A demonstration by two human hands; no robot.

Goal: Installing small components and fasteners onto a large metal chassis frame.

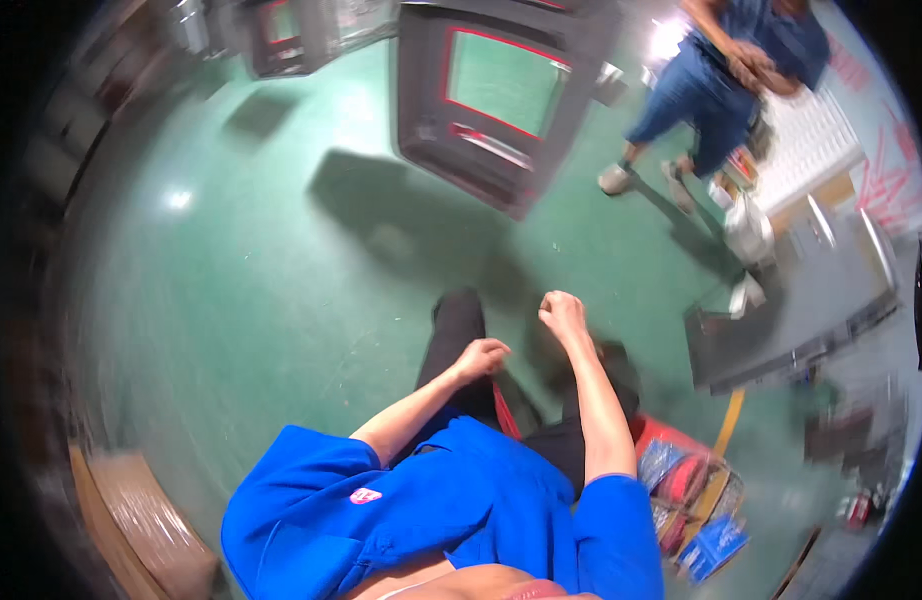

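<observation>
My left hand (481,358) hangs in front of my body, its fingers loosely bent and pointing right, with nothing visible in it. Farther forward and to the right, my right hand (563,312) is curled into a fist, and no object shows in it. Both are in the air above my dark trousers (459,325), touching nothing that I can see. Ahead stands a dark grey cabinet-like frame (421,100), its window opening edged in red. A narrow red strip (506,410) shows between my legs; what it belongs to is hidden.
On the green floor (251,290), a red tray (671,435) of bagged parts sits by my right side. A grey table-like unit (801,300) stands to the right. Beyond it is another person (721,80) in blue. Cardboard (146,520) lies at lower left. Surroundings are motion-blurred.
</observation>
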